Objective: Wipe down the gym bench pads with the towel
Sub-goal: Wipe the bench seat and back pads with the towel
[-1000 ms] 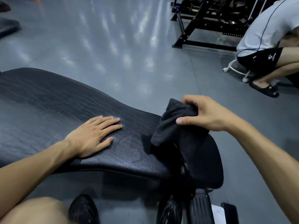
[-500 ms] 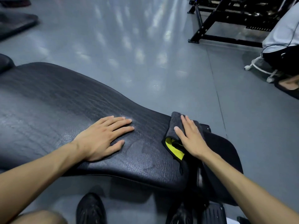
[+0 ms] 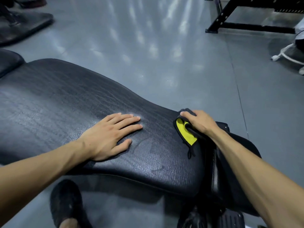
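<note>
A long black leather bench pad (image 3: 65, 104) runs from the left to the lower middle. My left hand (image 3: 108, 135) lies flat on it, fingers straight and spread. At the pad's right end, beside the gap to the smaller seat pad (image 3: 240, 150), a dark grey towel with a yellow underside (image 3: 186, 134) sits bunched on the surface. My right hand (image 3: 199, 123) holds the towel down, fingers curled over its far side. Most of the towel is hidden under that hand.
A grey gym floor (image 3: 164, 55) surrounds the bench. A black rack frame (image 3: 230, 25) stands at the top right, with a white stool base (image 3: 286, 53) beside it. Another dark pad (image 3: 21, 25) lies top left. My black shoe (image 3: 65, 204) is below the bench.
My right hand brought the lifted towel down onto the pad's right end and now curls over it, shifted slightly toward the far edge. My left hand stayed flat in place.
</note>
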